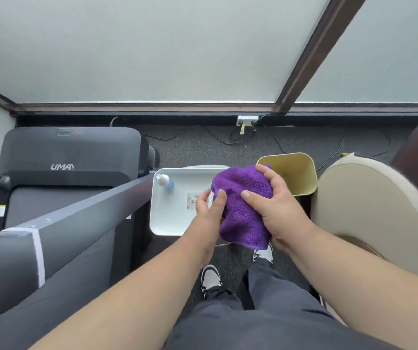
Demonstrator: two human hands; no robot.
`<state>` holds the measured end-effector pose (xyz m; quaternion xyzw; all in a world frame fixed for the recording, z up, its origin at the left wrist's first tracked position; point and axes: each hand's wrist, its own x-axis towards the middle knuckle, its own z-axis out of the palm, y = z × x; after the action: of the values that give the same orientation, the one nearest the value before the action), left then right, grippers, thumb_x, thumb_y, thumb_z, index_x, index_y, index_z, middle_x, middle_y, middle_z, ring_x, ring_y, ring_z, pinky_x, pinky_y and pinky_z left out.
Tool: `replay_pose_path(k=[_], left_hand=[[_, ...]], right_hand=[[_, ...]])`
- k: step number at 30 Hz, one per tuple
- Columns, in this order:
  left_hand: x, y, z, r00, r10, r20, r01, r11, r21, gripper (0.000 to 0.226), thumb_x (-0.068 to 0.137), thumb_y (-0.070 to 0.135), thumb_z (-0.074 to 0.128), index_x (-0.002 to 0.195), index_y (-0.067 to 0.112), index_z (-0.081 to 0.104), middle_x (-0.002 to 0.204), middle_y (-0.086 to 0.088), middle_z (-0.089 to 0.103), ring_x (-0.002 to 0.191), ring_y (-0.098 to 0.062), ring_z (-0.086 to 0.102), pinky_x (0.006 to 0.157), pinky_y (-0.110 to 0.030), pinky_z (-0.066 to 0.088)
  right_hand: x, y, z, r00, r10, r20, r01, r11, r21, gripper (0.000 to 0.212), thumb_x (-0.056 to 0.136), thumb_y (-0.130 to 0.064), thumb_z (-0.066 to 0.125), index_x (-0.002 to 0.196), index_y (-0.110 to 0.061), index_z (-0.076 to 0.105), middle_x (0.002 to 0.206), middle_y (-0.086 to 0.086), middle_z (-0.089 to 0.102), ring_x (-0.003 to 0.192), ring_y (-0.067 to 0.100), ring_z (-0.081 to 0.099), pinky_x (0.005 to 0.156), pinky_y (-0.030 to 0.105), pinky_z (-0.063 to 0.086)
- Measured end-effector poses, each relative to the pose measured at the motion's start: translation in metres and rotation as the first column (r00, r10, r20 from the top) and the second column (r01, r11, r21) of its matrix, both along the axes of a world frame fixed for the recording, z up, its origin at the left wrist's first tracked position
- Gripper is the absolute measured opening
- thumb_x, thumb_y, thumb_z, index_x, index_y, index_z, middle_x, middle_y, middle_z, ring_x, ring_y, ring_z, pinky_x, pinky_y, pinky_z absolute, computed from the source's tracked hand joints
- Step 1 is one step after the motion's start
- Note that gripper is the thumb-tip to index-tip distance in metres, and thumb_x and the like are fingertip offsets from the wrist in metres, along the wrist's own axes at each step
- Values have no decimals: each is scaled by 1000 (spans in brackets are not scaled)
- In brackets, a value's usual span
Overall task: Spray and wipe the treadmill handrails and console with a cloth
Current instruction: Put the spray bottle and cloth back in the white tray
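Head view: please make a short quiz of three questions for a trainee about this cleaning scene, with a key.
1. True or false: the spray bottle stands on the white tray.
2. Which hands grip the purple cloth? A) only the left hand B) only the right hand C) both
3. Fill in: the yellow bin is on the ___ side of the tray, away from the treadmill.

Key:
1. True.
2. C: the fingers of both hands are curled on the cloth.
3. Right.
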<state>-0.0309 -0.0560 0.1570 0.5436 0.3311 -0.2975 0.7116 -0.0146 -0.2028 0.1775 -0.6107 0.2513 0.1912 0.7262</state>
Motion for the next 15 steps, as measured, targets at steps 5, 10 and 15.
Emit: replay_pose_path(k=[5, 10, 15], left_hand=[[2, -50, 49, 976, -195, 94, 193, 981, 24, 63, 81, 36, 77, 133, 30, 42, 119, 7, 65, 93, -11, 70, 60, -24, 57], [5, -103, 53, 890, -445, 103, 388, 856, 342, 75, 90, 22, 65, 146, 36, 16, 111, 11, 58, 88, -5, 58, 51, -11, 44], [20, -165, 29, 777, -621, 103, 493, 702, 513, 86, 90, 25, 63, 148, 48, 4, 125, 12, 50, 93, -12, 59, 76, -21, 43]], right_hand=[[-22, -49, 39, 998, -30, -51, 30, 1000, 4, 54, 95, -7, 60, 136, -39, 45, 123, -1, 65, 103, 16, 69, 89, 36, 57], [-34, -118, 34, 991, 64, -121, -87, 979, -186, 67, 79, -9, 50, 124, -59, 49, 117, -5, 67, 90, 22, 69, 84, 43, 56], [-14, -187, 5, 962, 248, -114, -273, 878, -393, 68, 78, -15, 52, 127, -62, 44, 133, -10, 53, 109, 6, 59, 101, 34, 48]])
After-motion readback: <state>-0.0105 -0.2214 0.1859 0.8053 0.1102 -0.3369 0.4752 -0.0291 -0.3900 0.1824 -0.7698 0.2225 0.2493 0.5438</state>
